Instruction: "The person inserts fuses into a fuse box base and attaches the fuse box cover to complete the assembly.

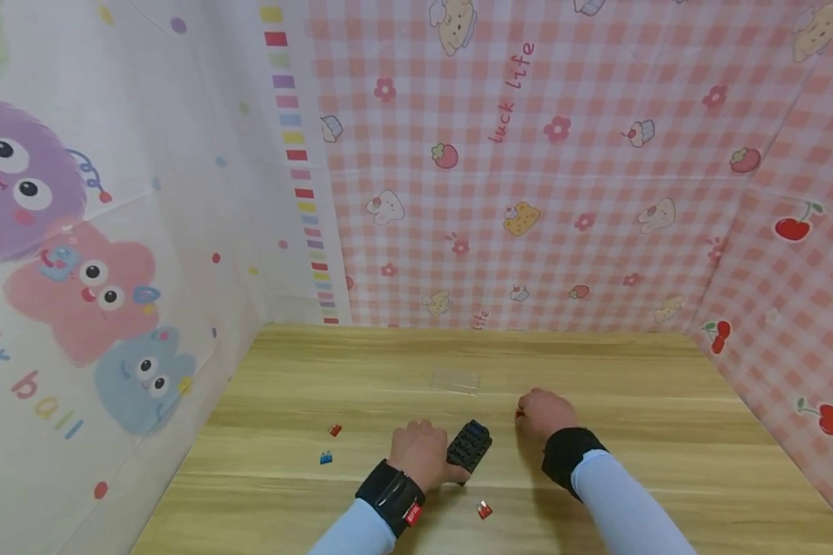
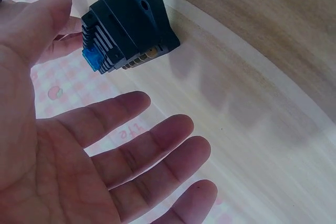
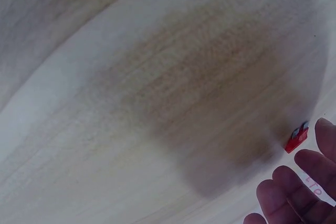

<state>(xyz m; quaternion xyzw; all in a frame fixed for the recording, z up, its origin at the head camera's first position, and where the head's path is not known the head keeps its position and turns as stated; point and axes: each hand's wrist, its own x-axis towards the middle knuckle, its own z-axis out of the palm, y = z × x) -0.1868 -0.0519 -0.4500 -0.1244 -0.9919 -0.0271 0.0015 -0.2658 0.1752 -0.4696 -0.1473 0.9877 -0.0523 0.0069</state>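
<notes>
A black fuse box lies on the table between the two hands, with a blue blade fuse in one end. My left hand is just left of the box, its thumb by the near end. In the left wrist view its fingers are spread and relaxed, with nothing in the palm. Farther right, my right hand is low over the table, its fingertips right beside a red blade fuse. A small gap shows between that fuse and the loosely bent fingers in the right wrist view.
Left of the left hand lie another red fuse and a blue fuse. A third red fuse is near the table's front. Behind the box lies a clear plastic cover. Patterned cloth walls surround the wooden table.
</notes>
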